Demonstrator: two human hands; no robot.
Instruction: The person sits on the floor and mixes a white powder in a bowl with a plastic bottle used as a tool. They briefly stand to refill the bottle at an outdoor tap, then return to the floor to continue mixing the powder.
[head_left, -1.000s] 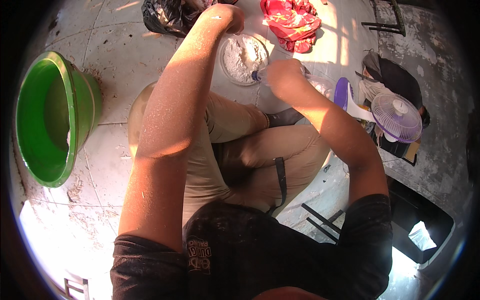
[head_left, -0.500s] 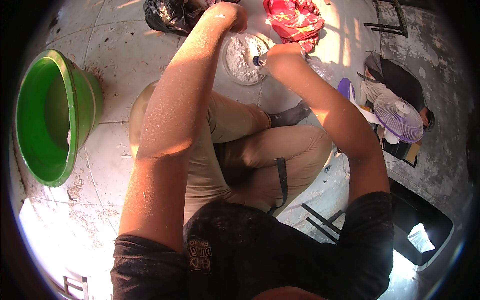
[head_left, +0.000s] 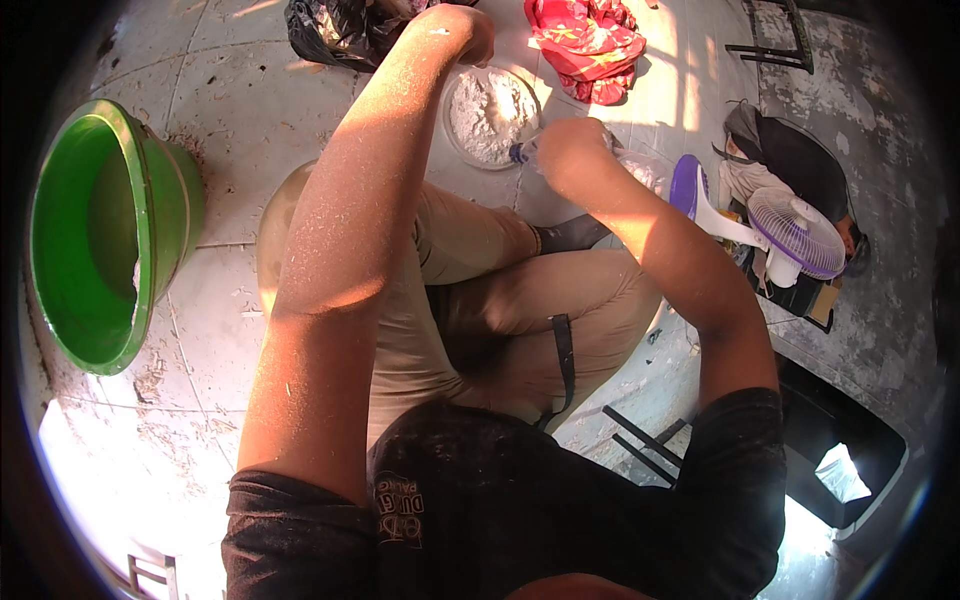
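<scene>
A round clear tub (head_left: 449, 135) filled with white powder (head_left: 490, 112) sits on the floor beyond my legs. My right hand (head_left: 575, 146) is at its near right side, closed around a clear plastic bottle (head_left: 533, 148) with a dark blue cap. The bottle's cap end points left toward the tub's rim; my hand hides most of its body. Above the tub's far left edge is my left hand (head_left: 478, 38), bent down at the wrist. Its fingers are hidden from this angle. Pale dust specks both forearms.
A green basin (head_left: 150, 240) stands at the left. A black plastic bag (head_left: 335, 35) and a red patterned bag (head_left: 590, 50) lie at the far side. Beside my right forearm are a clear plastic bag (head_left: 645, 168) and a purple-and-white fan (head_left: 795, 230).
My right hand has come nearer to me with the bottle, and the bottle's cap has dropped toward the tub's near right rim. My left hand stays in place.
</scene>
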